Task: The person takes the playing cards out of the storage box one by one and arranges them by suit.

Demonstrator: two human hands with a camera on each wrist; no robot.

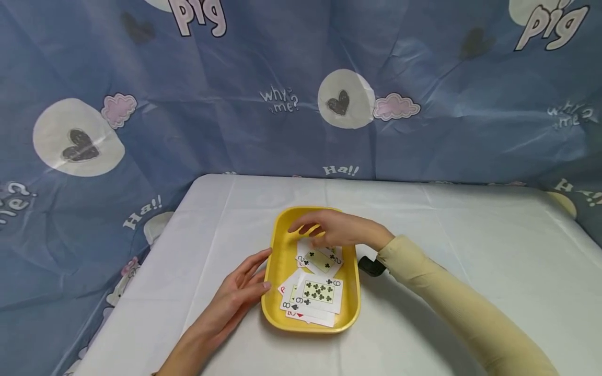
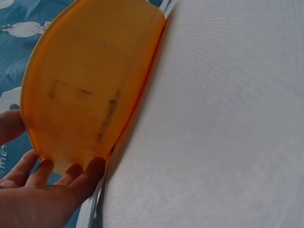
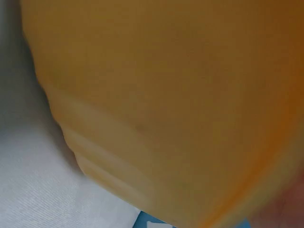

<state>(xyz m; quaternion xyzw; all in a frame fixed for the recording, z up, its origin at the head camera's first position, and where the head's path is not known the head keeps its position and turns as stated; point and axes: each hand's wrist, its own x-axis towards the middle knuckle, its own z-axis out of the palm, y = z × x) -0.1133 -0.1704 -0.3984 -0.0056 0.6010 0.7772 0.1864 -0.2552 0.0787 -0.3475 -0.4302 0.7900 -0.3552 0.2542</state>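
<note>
A yellow plastic tray [image 1: 269, 308] rests on the white-covered table, with playing cards lying loosely overlapped inside. The nine of clubs [image 1: 324, 293] tops the near pile, partly covering the eight of spades [image 1: 287, 303]; farther back lies a two of clubs [image 1: 321, 261]. My left hand [image 1: 237, 295] is against the tray's left side. In the left wrist view its fingertips [image 2: 95, 166] touch the tray's outer wall [image 2: 90, 66]. Over the far half of the tray reaches my right hand [image 1: 336, 228], fingers loosely bent above the cards, with nothing visible in its grasp.
A small black object [image 1: 371, 266] lies just right of the tray, partly beneath the right sleeve [image 1: 423, 271]. White cloth [image 1: 494, 250] covers the table. Behind it hangs a blue printed curtain [image 1: 282, 141]. The tray's outer wall [image 3: 156, 95] fills most of the right wrist view.
</note>
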